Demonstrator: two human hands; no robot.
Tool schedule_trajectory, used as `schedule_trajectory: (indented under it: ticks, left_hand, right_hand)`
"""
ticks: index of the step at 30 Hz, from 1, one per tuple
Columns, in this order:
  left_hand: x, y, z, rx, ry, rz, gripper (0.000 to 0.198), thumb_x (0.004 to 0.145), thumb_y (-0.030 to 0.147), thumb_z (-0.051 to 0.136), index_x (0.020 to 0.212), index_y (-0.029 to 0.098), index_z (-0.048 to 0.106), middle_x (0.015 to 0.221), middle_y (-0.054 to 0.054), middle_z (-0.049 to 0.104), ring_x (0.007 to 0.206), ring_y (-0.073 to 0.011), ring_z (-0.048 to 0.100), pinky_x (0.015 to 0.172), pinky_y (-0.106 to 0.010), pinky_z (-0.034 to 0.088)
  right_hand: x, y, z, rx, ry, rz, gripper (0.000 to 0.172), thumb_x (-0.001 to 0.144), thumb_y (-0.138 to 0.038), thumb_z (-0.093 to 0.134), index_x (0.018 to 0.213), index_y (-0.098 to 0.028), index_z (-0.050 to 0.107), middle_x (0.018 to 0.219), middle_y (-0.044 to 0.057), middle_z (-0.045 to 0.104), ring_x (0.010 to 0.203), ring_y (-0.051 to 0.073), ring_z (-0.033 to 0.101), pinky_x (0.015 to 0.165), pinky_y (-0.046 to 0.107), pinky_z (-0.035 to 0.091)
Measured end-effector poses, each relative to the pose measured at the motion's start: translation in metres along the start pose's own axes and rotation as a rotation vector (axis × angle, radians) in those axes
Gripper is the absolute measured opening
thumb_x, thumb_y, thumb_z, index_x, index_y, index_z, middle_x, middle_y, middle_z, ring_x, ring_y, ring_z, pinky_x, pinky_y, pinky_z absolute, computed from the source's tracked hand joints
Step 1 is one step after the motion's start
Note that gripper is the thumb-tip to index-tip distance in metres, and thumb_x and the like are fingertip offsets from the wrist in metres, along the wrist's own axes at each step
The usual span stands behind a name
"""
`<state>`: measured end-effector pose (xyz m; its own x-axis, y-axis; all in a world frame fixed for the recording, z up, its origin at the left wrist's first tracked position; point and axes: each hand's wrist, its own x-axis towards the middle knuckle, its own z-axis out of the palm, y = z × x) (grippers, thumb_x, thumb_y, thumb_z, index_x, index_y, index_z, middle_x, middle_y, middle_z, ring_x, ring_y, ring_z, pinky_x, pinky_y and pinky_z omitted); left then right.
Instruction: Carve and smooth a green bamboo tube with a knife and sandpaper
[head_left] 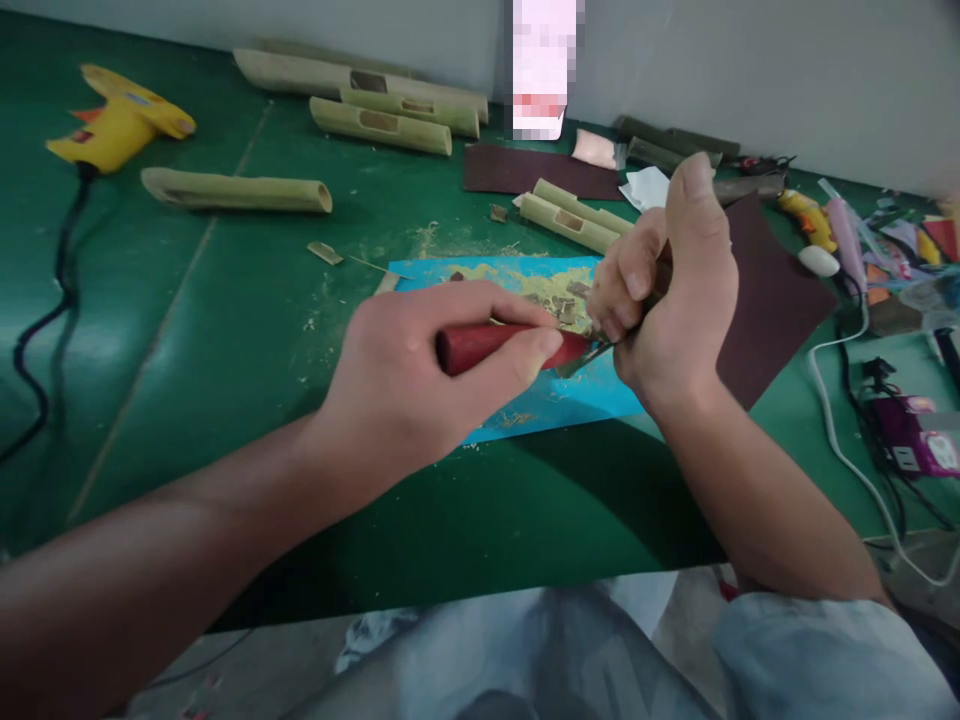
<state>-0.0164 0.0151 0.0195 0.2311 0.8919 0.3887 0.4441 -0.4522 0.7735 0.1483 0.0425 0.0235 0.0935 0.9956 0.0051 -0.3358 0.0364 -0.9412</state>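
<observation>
My left hand (420,370) is wrapped round the dark red handle of a carving tool (487,348). Its metal end points right, toward my right palm, and the tip is hidden there. My right hand (679,290) is turned palm inward, its fingers curled and its thumb raised. A dark piece shows between those fingers, too covered to name. Both hands are above a blue sheet (540,410), strewn with pale shavings (487,272) and small brown chips (562,308).
Cut bamboo tubes (405,132) with slots lie at the back, another bamboo tube (236,192) at left. A yellow heat gun (120,118) trails its cord there. Brown sandpaper sheets (772,300) are behind my right hand. Cables and a purple box (915,435) sit at right.
</observation>
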Motion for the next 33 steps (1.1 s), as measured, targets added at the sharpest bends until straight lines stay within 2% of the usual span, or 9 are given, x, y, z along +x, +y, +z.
schedule_trajectory:
  ticks: [6, 10, 15, 17, 23, 27, 30, 33]
  left_hand:
    - [0.0, 0.013, -0.003, 0.055, -0.05, 0.042, 0.01, 0.085, 0.023, 0.066, 0.086, 0.025, 0.076, 0.084, 0.004, 0.076, 0.075, -0.0155, 0.07, 0.07, -0.024, 0.056]
    - [-0.005, 0.015, 0.002, 0.033, -0.085, 0.063, 0.015, 0.077, 0.027, 0.075, 0.09, 0.02, 0.076, 0.086, 0.002, 0.077, 0.073, -0.0136, 0.07, 0.07, -0.022, 0.055]
    - [-0.002, 0.009, 0.006, -0.043, -0.013, 0.063, 0.009, 0.078, 0.03, 0.077, 0.085, 0.025, 0.074, 0.086, 0.004, 0.077, 0.076, -0.0151, 0.071, 0.071, -0.026, 0.055]
    - [0.004, 0.007, 0.006, -0.055, -0.02, 0.084, 0.01, 0.076, 0.03, 0.078, 0.083, 0.024, 0.073, 0.083, 0.004, 0.076, 0.074, -0.0146, 0.069, 0.07, -0.026, 0.054]
    - [0.016, -0.002, 0.007, 0.077, -0.221, 0.219, 0.014, 0.08, 0.031, 0.068, 0.092, 0.026, 0.07, 0.087, 0.003, 0.074, 0.076, -0.0148, 0.068, 0.071, -0.026, 0.051]
    - [0.024, -0.009, 0.01, 0.054, -0.315, 0.335, 0.01, 0.078, 0.029, 0.063, 0.086, 0.025, 0.064, 0.083, 0.0, 0.072, 0.073, -0.0168, 0.066, 0.068, -0.028, 0.05]
    - [0.029, -0.011, 0.013, -0.001, -0.299, 0.329, 0.007, 0.077, 0.03, 0.062, 0.081, 0.024, 0.062, 0.08, 0.0, 0.071, 0.069, -0.0168, 0.065, 0.065, -0.029, 0.05]
    - [0.029, -0.009, 0.016, -0.094, -0.162, 0.267, 0.009, 0.081, 0.029, 0.059, 0.076, 0.023, 0.064, 0.078, 0.0, 0.072, 0.069, -0.0165, 0.065, 0.067, -0.03, 0.052]
  right_hand:
    - [0.002, 0.003, -0.002, 0.071, -0.04, -0.053, 0.058, 0.084, -0.059, 0.066, 0.05, -0.024, 0.035, 0.045, -0.003, 0.025, 0.039, 0.012, 0.025, 0.039, 0.032, 0.02]
    - [0.0, 0.006, -0.001, 0.137, -0.123, 0.011, 0.057, 0.083, -0.059, 0.068, 0.051, -0.023, 0.036, 0.046, -0.003, 0.029, 0.04, 0.011, 0.029, 0.039, 0.031, 0.022]
    - [-0.001, 0.008, -0.003, 0.256, -0.176, 0.094, 0.056, 0.083, -0.059, 0.068, 0.053, -0.023, 0.038, 0.047, -0.004, 0.031, 0.04, 0.008, 0.03, 0.037, 0.027, 0.023]
    - [0.001, 0.008, -0.005, 0.254, -0.17, 0.105, 0.055, 0.084, -0.06, 0.066, 0.055, -0.023, 0.038, 0.047, -0.005, 0.032, 0.04, 0.008, 0.03, 0.038, 0.027, 0.026]
    - [0.006, 0.006, -0.01, 0.103, -0.139, 0.027, 0.055, 0.083, -0.067, 0.061, 0.055, -0.025, 0.04, 0.045, -0.004, 0.034, 0.04, 0.011, 0.034, 0.04, 0.029, 0.03]
    - [0.006, 0.006, -0.009, -0.074, -0.064, -0.132, 0.057, 0.088, -0.071, 0.05, 0.055, -0.025, 0.041, 0.043, -0.003, 0.034, 0.039, 0.013, 0.036, 0.041, 0.03, 0.031]
    - [0.006, 0.008, -0.007, -0.107, -0.079, -0.203, 0.06, 0.09, -0.072, 0.045, 0.052, -0.025, 0.04, 0.042, -0.004, 0.033, 0.038, 0.012, 0.035, 0.039, 0.03, 0.03]
    - [0.007, 0.009, -0.007, -0.072, -0.102, -0.241, 0.063, 0.091, -0.072, 0.043, 0.05, -0.025, 0.04, 0.04, -0.004, 0.032, 0.036, 0.012, 0.033, 0.037, 0.03, 0.027]
